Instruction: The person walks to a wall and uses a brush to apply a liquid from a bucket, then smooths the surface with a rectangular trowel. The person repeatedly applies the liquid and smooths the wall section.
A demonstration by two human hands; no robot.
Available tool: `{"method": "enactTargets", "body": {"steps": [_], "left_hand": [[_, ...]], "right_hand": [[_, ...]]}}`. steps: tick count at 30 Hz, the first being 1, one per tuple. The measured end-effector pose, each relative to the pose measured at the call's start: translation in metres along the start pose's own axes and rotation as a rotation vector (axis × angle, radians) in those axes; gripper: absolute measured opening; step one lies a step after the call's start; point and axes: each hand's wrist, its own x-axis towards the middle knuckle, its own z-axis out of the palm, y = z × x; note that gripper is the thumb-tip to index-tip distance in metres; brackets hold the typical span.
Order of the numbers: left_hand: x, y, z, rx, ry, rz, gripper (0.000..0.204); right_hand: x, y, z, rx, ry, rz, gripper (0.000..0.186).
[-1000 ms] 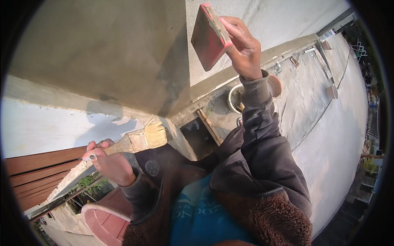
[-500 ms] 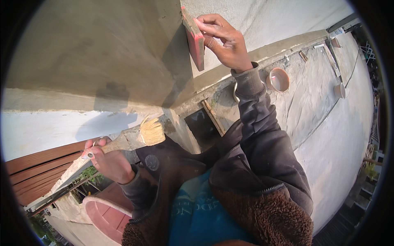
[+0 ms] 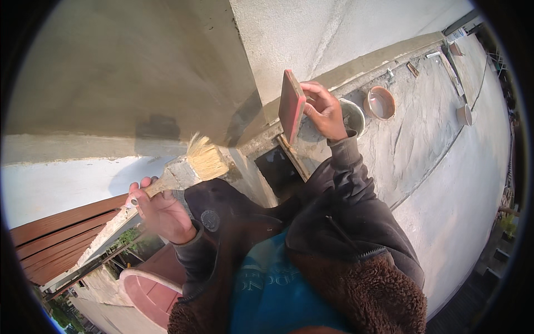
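My right hand point(image 3: 325, 114) grips a flat rectangular float point(image 3: 292, 106) with red edges and a grey, dirty face, held out in front of the wall corner above a white bucket point(image 3: 354, 118) of grey material. My left hand point(image 3: 161, 211) holds the wooden handle of a wide brush point(image 3: 203, 158) with pale yellow bristles, which point up and to the right. Left of the corner, the wall point(image 3: 122, 61) has a smooth grey-brown coat with my shadow on it; the adjoining wall point(image 3: 306, 28) is whitish.
A terracotta-coloured bucket point(image 3: 380, 102) and a smaller pot point(image 3: 464, 115) stand on the rough concrete surface point(image 3: 417, 128). A dark opening point(image 3: 275, 170) edged with wood lies below the corner. A pink tub point(image 3: 150, 295) and brown slats point(image 3: 61, 239) are at lower left.
My right hand has lowered the float from high at the wall corner to above the white bucket, uncovering the terracotta bucket. My left hand and the brush have shifted slightly right and up.
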Motion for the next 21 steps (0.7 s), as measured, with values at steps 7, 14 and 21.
{"method": "enactTargets", "body": {"steps": [7,14,21], "left_hand": [[-0.021,-0.052,0.029,0.139,0.058,-0.145,0.031],[-0.013,-0.022,0.011,0.116,0.081,-0.018,0.034],[-0.010,-0.012,-0.007,0.075,0.040,0.043,0.034]], "right_hand": [[-0.008,-0.062,0.042,0.310,0.121,-0.314,0.040],[0.092,-0.105,0.080,-0.538,0.576,-0.941,0.038],[0.094,-0.070,0.101,-0.609,0.567,-0.860,0.038]]}}
